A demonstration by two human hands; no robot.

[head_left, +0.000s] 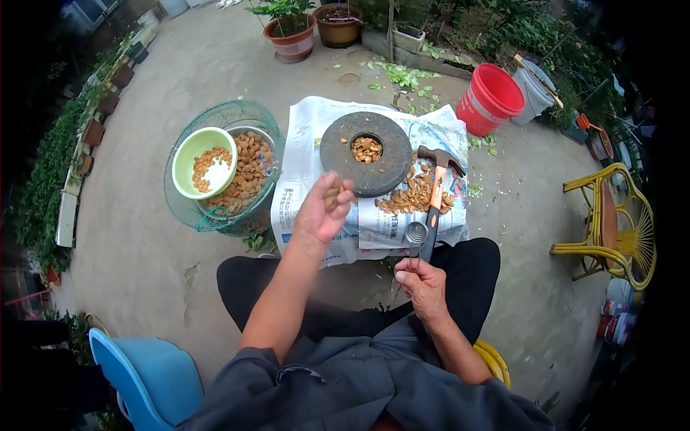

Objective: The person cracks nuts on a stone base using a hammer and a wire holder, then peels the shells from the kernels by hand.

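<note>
My left hand (pixel 327 208) is curled palm up around several brown apricot pits (pixel 333 192), just in front of the round stone (pixel 334 144). Pits and shell pieces (pixel 367 149) fill the hole in the stone's middle. My right hand (pixel 424 287) pinches the handle of a wire tool with a coiled ring (pixel 415 232) at its end. Beside that ring, a claw hammer (pixel 437 187) lies across broken shells (pixel 410 195) on the newspaper (pixel 305 165). To the left, a pale green bowl (pixel 182 188) holds orange-brown kernels and rests on a basin of whole pits (pixel 251 165).
A green mesh basket (pixel 180 208) surrounds the basin. A red bucket (pixel 491 100) stands at the back right, with a yellow chair (pixel 600 215) farther right. A blue tub (pixel 154 373) is at the lower left. Potted plants (pixel 291 39) line the back.
</note>
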